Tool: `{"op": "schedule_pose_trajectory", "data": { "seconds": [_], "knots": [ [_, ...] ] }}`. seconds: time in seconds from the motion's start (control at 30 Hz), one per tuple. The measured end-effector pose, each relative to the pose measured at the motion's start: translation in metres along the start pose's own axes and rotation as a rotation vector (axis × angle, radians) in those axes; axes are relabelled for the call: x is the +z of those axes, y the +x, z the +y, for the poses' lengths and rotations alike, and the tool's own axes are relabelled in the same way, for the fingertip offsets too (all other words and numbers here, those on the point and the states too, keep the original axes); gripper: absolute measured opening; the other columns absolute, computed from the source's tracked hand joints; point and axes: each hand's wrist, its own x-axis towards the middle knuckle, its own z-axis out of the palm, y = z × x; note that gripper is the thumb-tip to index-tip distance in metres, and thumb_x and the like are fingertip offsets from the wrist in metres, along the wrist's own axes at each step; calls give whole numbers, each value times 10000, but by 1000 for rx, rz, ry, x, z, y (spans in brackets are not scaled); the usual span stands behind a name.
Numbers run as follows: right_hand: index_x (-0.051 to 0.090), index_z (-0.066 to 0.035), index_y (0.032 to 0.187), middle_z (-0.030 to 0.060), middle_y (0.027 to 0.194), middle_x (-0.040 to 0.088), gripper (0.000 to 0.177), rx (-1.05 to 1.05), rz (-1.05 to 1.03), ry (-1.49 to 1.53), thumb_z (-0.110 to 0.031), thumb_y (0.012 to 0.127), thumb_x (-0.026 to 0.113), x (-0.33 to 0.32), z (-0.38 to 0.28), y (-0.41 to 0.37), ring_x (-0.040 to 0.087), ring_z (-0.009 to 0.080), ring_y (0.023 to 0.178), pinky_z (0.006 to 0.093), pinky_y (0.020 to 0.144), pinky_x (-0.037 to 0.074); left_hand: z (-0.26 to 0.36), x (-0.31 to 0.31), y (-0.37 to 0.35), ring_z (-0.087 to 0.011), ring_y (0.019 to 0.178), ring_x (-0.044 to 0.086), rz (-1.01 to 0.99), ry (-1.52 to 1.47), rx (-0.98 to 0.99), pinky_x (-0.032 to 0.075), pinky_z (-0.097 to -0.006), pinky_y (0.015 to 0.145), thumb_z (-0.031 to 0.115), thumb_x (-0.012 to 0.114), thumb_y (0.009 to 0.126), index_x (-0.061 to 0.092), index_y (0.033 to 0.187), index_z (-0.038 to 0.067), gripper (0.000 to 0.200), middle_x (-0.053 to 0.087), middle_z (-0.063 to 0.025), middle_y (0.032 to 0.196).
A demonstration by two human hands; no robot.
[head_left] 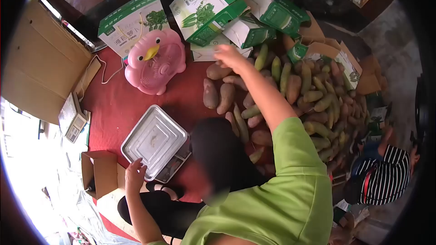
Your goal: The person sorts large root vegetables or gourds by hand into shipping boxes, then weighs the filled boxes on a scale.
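The metal tray (155, 139) lies left, atop a scale (172, 169); likely light, stiff and slick, best gripped by opposite rims. The left hand (135, 172), fingers loosely parted, is at its near rim. The right hand (230, 58) is above tubers (227, 95), probably firm, weighty, best held mid-body; whether it pinches anything, I cannot tell.

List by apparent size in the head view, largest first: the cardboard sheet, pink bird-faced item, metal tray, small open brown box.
Cardboard sheet
Pink bird-faced item and metal tray: too alike to rank
Small open brown box
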Motion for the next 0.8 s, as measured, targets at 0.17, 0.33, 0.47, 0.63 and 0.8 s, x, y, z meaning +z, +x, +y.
{"op": "schedule_pose_trajectory", "data": {
  "seconds": [0.17, 0.33, 0.47, 0.63, 0.8],
  "knots": [
    [551, -94, 1116, 48, 866, 631, 328, 105, 286, 319, -100, 789, 570, -50, 34, 43, 568, 148, 677, 302, 563, 430, 3, 2, 0, -292, 815, 635, -77, 70, -12, 491, -374, 733, 125, 650, 736, 614, 1076, 8, 362, 640, -186, 901],
    [445, -101, 1259, 67, 966, 629, 450, 56, 288, 419, -101, 824, 561, -73, 27, 102, 566, 169, 784, 336, 665, 430, 1, 8, 14, -296, 824, 632, -126, 60, -72, 490, -377, 740, 131, 647, 733, 612, 1084, 15, 371, 641, -177, 905],
    [450, -117, 1240, 63, 974, 609, 421, 63, 363, 539, -90, 833, 553, -67, 27, 138, 554, 168, 809, 339, 672, 431, 4, 7, 18, -294, 825, 628, -160, 66, -100, 486, -375, 748, 139, 646, 740, 612, 1091, 31, 368, 639, -173, 913],
    [491, -147, 1086, 42, 945, 592, 260, 72, 253, 602, -86, 841, 551, -61, 27, 163, 545, 169, 814, 342, 698, 427, 9, 7, 24, -285, 851, 614, -205, 77, -139, 478, -369, 763, 139, 643, 750, 601, 1114, 50, 377, 632, -153, 938],
    [506, -136, 1010, 47, 926, 596, 184, 124, 234, 777, -122, 843, 583, -51, 21, 176, 536, 169, 830, 347, 739, 418, 14, 8, 27, -293, 878, 606, -225, 75, -152, 471, -374, 780, 137, 639, 758, 592, 1128, 57, 382, 629, -142, 962]
  ]
}}
